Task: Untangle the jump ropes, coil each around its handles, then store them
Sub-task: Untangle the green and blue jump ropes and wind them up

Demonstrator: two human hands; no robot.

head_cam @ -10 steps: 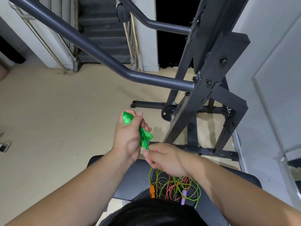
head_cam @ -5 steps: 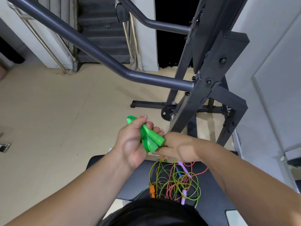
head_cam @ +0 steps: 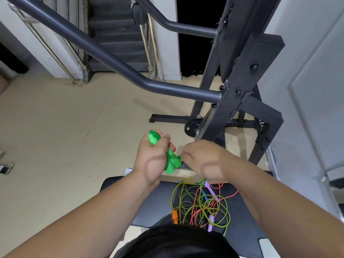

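My left hand [head_cam: 153, 157] grips a pair of bright green jump-rope handles [head_cam: 172, 162] with green cord bunched at their top end. My right hand [head_cam: 202, 159] sits just right of the handles with its fingers curled, pinching at the green rope beside their lower end; the cord itself is hidden by the fingers. Below both hands a tangle of ropes [head_cam: 201, 203] lies on the black bench pad [head_cam: 149, 203]: yellow-green and coral cords, an orange handle [head_cam: 174, 216], purple handles [head_cam: 210, 222] and a blue piece.
A dark grey steel rack [head_cam: 236, 101] rises right behind my hands, with a thick bar [head_cam: 111, 58] slanting across the upper left. Beige floor [head_cam: 55, 127] spreads to the left. Stairs stand at the back and a white wall closes the right side.
My right hand has gone from below the handles up to their right side, circling the bundle. My left hand turned the green handles and now holds them more upright.
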